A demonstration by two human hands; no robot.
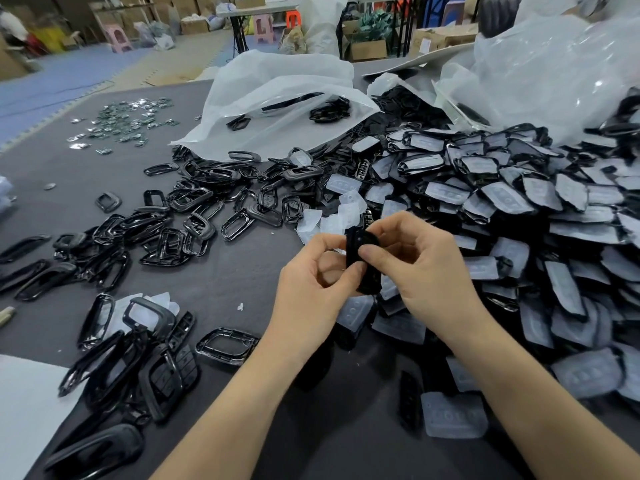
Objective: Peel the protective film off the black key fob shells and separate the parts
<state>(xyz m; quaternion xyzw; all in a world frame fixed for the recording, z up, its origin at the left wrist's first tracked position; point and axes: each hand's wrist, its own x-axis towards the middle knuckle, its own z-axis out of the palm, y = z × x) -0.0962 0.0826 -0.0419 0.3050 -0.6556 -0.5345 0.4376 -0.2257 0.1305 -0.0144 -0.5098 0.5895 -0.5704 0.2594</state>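
Observation:
Both my hands hold one black key fob shell upright above the dark table. My left hand pinches its left edge between thumb and fingers. My right hand grips it from the right, thumb pressed on its front. Much of the shell is hidden by my fingers. A large heap of film-covered shells spreads to the right. Bare black frames lie scattered to the left and in a pile at the near left.
Peeled translucent film pieces lie just beyond my hands, with more near my right forearm. Clear plastic bags sit at the back. Small shiny metal parts lie at the far left. A white sheet covers the near-left corner.

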